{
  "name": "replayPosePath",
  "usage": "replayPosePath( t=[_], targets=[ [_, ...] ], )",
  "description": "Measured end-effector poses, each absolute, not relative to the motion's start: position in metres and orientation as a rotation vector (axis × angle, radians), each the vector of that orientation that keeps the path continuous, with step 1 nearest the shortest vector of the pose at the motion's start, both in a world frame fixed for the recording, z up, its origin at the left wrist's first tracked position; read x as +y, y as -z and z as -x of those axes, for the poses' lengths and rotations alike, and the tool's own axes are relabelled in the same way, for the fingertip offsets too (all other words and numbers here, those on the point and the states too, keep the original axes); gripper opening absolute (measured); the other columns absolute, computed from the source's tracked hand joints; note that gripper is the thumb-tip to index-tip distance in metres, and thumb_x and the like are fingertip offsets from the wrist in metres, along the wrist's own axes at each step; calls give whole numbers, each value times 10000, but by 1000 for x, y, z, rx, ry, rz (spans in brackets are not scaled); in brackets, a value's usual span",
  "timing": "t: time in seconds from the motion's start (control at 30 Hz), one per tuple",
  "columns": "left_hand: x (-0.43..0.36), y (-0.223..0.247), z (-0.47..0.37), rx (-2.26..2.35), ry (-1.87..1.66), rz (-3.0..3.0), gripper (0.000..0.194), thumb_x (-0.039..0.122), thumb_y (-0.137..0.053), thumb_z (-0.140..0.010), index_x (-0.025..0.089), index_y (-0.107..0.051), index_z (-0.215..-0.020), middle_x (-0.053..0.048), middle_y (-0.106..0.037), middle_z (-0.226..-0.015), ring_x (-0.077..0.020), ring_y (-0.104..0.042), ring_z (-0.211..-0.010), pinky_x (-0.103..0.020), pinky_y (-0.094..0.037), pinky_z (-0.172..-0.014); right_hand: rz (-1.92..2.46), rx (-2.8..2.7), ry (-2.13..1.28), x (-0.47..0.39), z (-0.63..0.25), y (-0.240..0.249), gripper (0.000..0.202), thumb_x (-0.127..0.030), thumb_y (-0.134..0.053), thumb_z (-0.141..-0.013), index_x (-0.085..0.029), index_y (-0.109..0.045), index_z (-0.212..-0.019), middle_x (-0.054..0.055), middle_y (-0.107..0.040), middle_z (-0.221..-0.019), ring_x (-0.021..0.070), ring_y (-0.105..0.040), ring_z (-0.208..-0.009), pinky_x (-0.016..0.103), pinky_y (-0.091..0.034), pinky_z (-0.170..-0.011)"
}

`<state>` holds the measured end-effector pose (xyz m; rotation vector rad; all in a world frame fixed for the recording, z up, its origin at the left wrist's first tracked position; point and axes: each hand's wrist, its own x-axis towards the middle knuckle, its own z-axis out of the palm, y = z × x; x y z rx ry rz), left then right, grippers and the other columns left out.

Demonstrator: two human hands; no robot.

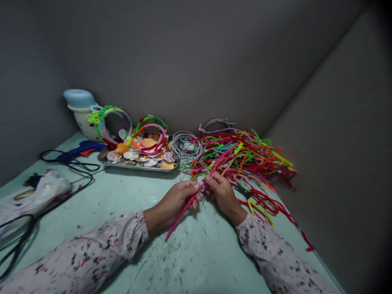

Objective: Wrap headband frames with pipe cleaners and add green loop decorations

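A bright pink pipe cleaner (183,212) runs slantwise through both hands, its lower end hanging over the table. My left hand (180,198) pinches it between thumb and fingers. Close beside it, my right hand (219,190) grips the same pipe cleaner with closed fingertips. A thin grey wire loop (181,173) shows around and behind the fingers; exactly how it passes through them is hidden. Just beyond the hands lies a coil of grey wire (186,148). To its right is a tangled heap of coloured pipe cleaners (248,157).
A metal tray (137,166) holds seashells, with fuzzy coloured hoops (153,152) on top. Behind it stands a cream cup with a blue lid (80,98). A blue glue gun (81,149), black cable (88,176) and white plastic bag (45,192) lie at left. Walls rise behind and right.
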<state>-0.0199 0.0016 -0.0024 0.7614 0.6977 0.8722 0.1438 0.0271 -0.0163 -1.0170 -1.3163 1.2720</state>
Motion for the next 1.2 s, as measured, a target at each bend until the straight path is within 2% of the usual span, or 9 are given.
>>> replayPosePath(
  t=[0.6,0.77,0.9,1.2],
  targets=[
    [0,1,21,634,-783,-696,79,177,-609,-826,114,-573,-797,30,-552,-550,-20,-450,-367,-112,-344,-368,956,-1165,-1378,30,-147,22,245,-434,-661,-793,-190,-641,-802,-47,-542,-604,65,-476,-455,171,-344,-394],
    [-2,3,21,597,-790,-681,136,245,-623,-838,123,-565,-828,-1,-601,-621,-42,-513,-411,-129,-387,-396,1003,-1121,-1299,30,-148,18,272,-459,-674,-769,-196,-606,-775,-59,-513,-580,71,-447,-436,168,-383,-351],
    [-2,5,19,614,-823,-707,187,227,-689,-788,128,-567,-890,13,-601,-676,-20,-496,-416,-115,-349,-381,1066,-1013,-1232,31,-148,16,309,-499,-670,-753,-209,-565,-763,-73,-496,-551,76,-408,-379,178,-388,-277],
    [0,11,18,664,-846,-708,152,222,-635,-825,129,-533,-760,17,-593,-599,-26,-474,-375,-118,-325,-348,997,-937,-1184,36,-148,17,272,-446,-682,-760,-201,-567,-737,-81,-482,-517,50,-389,-367,135,-349,-288]
  ],
)
